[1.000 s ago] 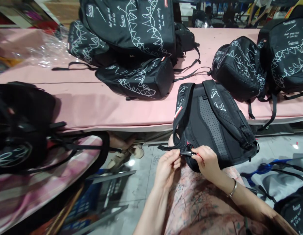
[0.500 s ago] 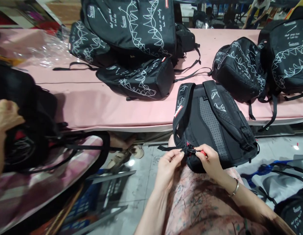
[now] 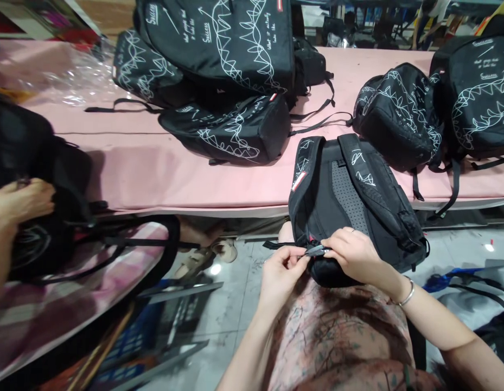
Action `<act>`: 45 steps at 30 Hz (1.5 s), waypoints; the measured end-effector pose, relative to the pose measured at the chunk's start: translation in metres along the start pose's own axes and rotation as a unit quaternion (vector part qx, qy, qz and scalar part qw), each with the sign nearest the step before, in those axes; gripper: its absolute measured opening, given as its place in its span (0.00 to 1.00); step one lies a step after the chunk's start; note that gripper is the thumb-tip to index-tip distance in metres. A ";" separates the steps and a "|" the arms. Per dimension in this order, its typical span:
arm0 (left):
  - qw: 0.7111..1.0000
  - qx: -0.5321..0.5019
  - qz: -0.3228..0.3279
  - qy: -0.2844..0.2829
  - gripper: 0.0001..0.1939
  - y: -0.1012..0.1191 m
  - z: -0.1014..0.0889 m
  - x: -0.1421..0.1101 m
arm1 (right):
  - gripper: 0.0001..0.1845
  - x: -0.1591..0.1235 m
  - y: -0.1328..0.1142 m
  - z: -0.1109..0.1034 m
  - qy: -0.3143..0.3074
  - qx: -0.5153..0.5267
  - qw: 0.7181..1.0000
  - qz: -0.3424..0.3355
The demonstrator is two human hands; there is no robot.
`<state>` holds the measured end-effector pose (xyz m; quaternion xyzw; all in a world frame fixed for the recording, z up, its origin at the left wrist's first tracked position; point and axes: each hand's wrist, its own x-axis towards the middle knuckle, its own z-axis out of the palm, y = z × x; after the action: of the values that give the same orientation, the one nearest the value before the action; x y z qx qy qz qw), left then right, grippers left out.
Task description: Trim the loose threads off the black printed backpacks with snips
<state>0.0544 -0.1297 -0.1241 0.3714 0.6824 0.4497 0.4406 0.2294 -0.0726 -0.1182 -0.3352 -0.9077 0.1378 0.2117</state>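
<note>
Close work at one lower corner of a black backpack (image 3: 349,203), seemingly midway.

The backpack lies with its straps upward, between the person's lap and the front edge of the pink tabletop (image 3: 132,176), well right of the tabletop's middle. The right hand (image 3: 351,255) grips a small metal tool (image 3: 316,250), perhaps snips; the left hand (image 3: 282,271) has thumb and forefinger pinched at its tip, on what is too small to tell. With both hands there, this corner looks unfinished; both shoulder straps are already attached. Printed bags (image 3: 233,136) lie toward the back edge, but whether they are done or waiting cannot be told. Past the front edge at left, a co-worker's hand (image 3: 26,201) is at another bag (image 3: 18,136).
</note>
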 end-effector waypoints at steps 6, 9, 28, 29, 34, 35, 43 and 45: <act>0.999 0.041 0.031 0.009 0.10 -0.003 0.001 0.000 | 0.11 0.006 -0.004 -0.011 -0.002 -0.103 0.992 -0.066; 0.997 0.061 0.048 0.015 0.09 -0.005 0.002 0.001 | 0.11 0.009 -0.005 -0.014 0.004 -0.132 0.988 -0.080; 0.985 0.070 0.135 0.080 0.10 -0.012 -0.009 0.002 | 0.20 0.017 -0.016 0.088 0.004 0.521 0.801 0.296; 0.969 0.126 0.187 0.104 0.08 -0.015 -0.010 0.004 | 0.18 0.018 -0.019 0.093 0.016 0.508 0.805 0.308; 0.827 0.342 0.356 0.268 0.03 -0.034 0.000 0.018 | 0.08 0.025 -0.024 0.094 0.051 0.473 0.814 0.333; 0.820 0.345 0.356 0.285 0.03 -0.037 0.003 0.019 | 0.07 0.025 -0.024 0.092 0.050 0.472 0.814 0.335; 0.954 0.096 0.265 0.101 0.11 -0.042 0.001 0.007 | 0.18 0.016 -0.019 0.085 0.096 0.613 0.700 0.353; 0.970 -0.002 0.178 0.168 0.17 -0.050 0.001 0.008 | 0.23 0.014 -0.018 0.084 0.079 0.629 0.682 0.364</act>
<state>0.0476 -0.1380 -0.1734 0.4055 0.6685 0.5781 0.2334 0.1694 -0.0856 -0.1807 -0.4364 -0.3939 0.7156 0.3773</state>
